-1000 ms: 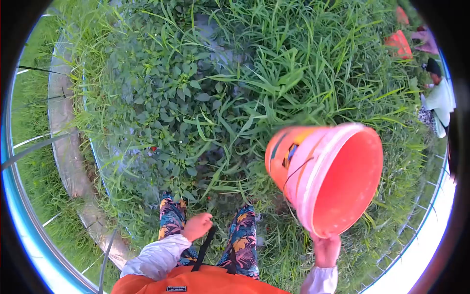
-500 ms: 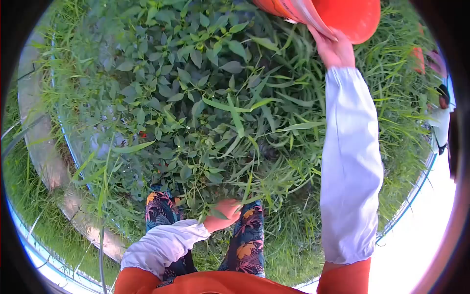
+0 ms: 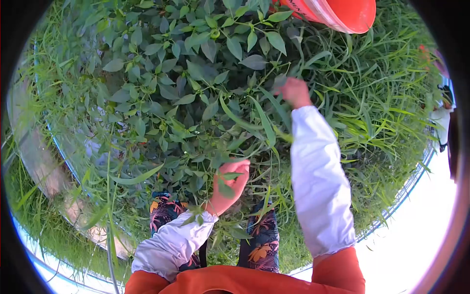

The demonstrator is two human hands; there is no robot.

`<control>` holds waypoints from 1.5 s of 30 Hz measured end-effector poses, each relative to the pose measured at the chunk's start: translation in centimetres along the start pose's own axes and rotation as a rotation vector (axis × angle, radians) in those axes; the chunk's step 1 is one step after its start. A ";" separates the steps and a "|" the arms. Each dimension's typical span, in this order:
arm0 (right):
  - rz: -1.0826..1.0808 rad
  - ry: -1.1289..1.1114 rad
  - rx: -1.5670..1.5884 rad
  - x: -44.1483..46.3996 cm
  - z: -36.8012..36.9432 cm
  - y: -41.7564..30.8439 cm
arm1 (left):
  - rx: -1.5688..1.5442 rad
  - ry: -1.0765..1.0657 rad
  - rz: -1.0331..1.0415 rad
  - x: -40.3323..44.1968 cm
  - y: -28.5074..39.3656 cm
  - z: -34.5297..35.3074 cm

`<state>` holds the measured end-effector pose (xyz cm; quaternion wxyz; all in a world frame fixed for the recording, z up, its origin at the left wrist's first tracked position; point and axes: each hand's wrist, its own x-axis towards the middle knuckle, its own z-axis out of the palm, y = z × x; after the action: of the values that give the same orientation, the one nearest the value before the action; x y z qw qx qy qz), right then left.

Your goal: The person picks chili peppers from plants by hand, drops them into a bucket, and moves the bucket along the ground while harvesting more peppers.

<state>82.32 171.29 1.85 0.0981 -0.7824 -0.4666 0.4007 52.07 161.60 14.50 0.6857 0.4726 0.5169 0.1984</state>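
Observation:
Leafy green plants (image 3: 181,88) fill the middle of the view. My left hand (image 3: 230,186) is low among them, above the knees, its fingers curled; leaves partly cover it, and whether it grips anything is hidden. My right hand (image 3: 293,92) reaches into the leaves and grass further forward, with its fingers bent and blurred against a leaf. Beyond it, at the top edge, a red-orange bucket (image 3: 352,12) lies tilted, apart from both hands, its open mouth partly in view.
Tall grass (image 3: 377,108) grows thick on the right. A pale strip of ground (image 3: 44,166) with a blue line beside it curves down the left. At the far right edge a person (image 3: 442,120) in light clothing is partly visible.
My right hand first carried the bucket forward, then let go of it and came back to the plants. My left hand has moved up and forward into the leaves.

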 end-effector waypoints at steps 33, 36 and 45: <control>0.151 0.002 0.250 -28.4 18.9 -12.9 | 0.771 -0.561 0.099 1.2 -6.6 -3.3; 0.185 -0.014 0.281 -28.8 19.0 -13.0 | 0.764 -0.550 0.211 0.5 -8.5 -3.8; 0.238 -0.083 0.356 -30.4 17.0 -13.0 | 0.790 -0.490 0.217 0.4 -10.2 -3.2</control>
<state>54.26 150.03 13.78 0.1676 -0.7851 -0.2966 0.5172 47.20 158.50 5.52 0.5304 0.7813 0.3235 -0.0603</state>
